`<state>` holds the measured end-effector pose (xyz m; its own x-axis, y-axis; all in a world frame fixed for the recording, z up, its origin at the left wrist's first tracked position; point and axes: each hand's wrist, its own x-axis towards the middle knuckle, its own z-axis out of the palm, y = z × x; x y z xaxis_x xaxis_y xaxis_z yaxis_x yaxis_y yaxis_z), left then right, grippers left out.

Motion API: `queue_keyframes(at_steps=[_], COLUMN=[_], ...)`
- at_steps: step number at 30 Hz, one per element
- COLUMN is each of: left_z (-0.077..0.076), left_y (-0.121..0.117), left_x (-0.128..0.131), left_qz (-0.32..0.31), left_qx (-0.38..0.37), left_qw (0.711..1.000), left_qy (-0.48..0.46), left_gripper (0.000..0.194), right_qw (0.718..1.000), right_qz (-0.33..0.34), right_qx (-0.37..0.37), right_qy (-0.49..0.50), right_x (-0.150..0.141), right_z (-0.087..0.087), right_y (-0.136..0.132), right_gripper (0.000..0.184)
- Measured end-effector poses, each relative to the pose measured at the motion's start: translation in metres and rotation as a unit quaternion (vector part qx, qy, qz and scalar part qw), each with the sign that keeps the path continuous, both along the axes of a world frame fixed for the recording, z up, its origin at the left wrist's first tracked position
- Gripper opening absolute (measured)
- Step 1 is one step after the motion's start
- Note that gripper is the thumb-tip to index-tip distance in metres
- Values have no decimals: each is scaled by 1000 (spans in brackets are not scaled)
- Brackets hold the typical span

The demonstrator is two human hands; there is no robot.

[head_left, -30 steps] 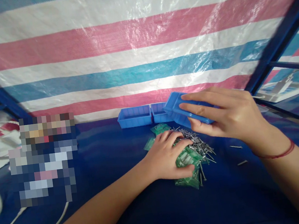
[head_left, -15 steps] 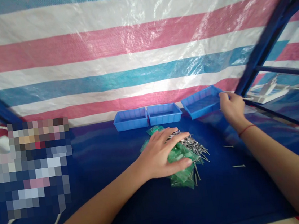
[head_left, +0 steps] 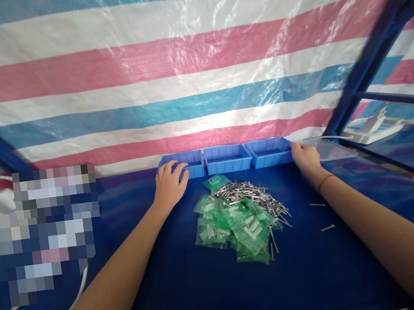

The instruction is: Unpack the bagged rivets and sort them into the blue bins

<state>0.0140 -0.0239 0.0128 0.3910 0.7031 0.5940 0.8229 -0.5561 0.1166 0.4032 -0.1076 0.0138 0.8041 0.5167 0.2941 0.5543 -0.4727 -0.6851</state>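
Three blue plastic bins stand in a row at the back of the blue table. My left hand (head_left: 171, 183) lies with fingers spread at the front of the left bin (head_left: 193, 166). Between the two others sits the middle bin (head_left: 228, 164). My right hand (head_left: 305, 159) is closed on the right end of the right bin (head_left: 272, 157). In front of the bins lies a pile of loose screws (head_left: 259, 196). Green plastic packets (head_left: 244, 226) with small metal pieces inside overlap the pile's near left side.
Two single screws, a farther screw (head_left: 317, 205) and a nearer screw (head_left: 328, 227), lie right of the pile. White cables (head_left: 72, 305) run along the left. A power strip (head_left: 377, 129) is beyond the right frame bar (head_left: 396, 96). Striped sheeting (head_left: 180, 57) hangs behind.
My right hand has brought the tilted right bin down and left, level against the middle bin. My left hand has moved from the packets to the left bin.
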Motion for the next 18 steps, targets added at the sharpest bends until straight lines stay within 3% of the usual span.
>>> queue_keyframes(at_steps=[14, 18], left_z=[-4, 6], left_y=[1, -8], left_x=[1, 3], left_qz=[-8, 3], left_qx=[14, 33], left_qw=[1000, 999], left_qy=[-7, -17], left_gripper=[30, 38], right_qw=[999, 995], right_qz=[-7, 44], right_qx=[36, 83], right_qy=[40, 33], right_x=[-10, -20], right_z=[1, 22], right_y=[2, -4], right_gripper=[34, 37])
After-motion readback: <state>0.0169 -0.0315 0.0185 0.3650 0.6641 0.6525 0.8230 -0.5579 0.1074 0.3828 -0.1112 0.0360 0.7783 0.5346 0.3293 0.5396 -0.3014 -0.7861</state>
